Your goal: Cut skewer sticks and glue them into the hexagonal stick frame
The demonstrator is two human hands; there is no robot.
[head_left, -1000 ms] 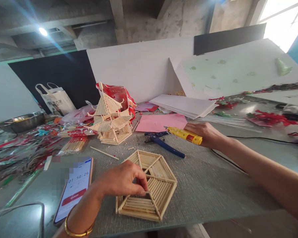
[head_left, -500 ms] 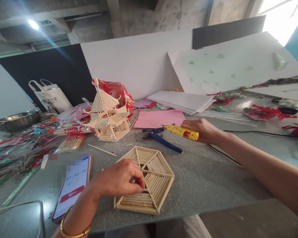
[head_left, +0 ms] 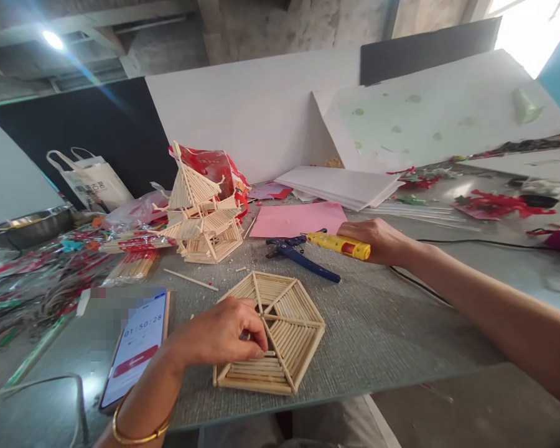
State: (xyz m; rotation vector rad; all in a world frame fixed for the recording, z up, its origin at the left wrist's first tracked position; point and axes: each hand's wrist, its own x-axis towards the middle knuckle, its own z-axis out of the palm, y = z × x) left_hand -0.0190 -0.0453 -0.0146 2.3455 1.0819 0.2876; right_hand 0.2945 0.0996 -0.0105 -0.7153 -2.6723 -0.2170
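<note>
A flat polygonal frame of wooden sticks [head_left: 298, 345] lies near the table's front edge, its wedges filled with rows of sticks and small gaps around the centre. Over its left part is my left hand [head_left: 231, 333], thumb and forefinger pinched at the end of a short wooden stick [head_left: 269, 354]; the hand hides part of the frame. My right hand [head_left: 376, 241] grips a yellow hot glue gun [head_left: 338, 244], held apart from the frame with its nozzle pointing left. Blue-handled pliers [head_left: 308, 261] lie just beside the nozzle.
Behind stands a stick-built pagoda model [head_left: 200, 214]. A phone showing a timer [head_left: 137, 339] lies at left, near wrapped stick bundles [head_left: 133, 264] and one loose stick [head_left: 191, 280]. Pink paper [head_left: 298, 219] and white boards [head_left: 338, 185] lie farther back. The gun's cord [head_left: 420, 287] trails right.
The view has shifted slightly. Both hands keep nearly the same places, with the glue gun still held and the left fingers still at the frame. The phone timer has advanced.
</note>
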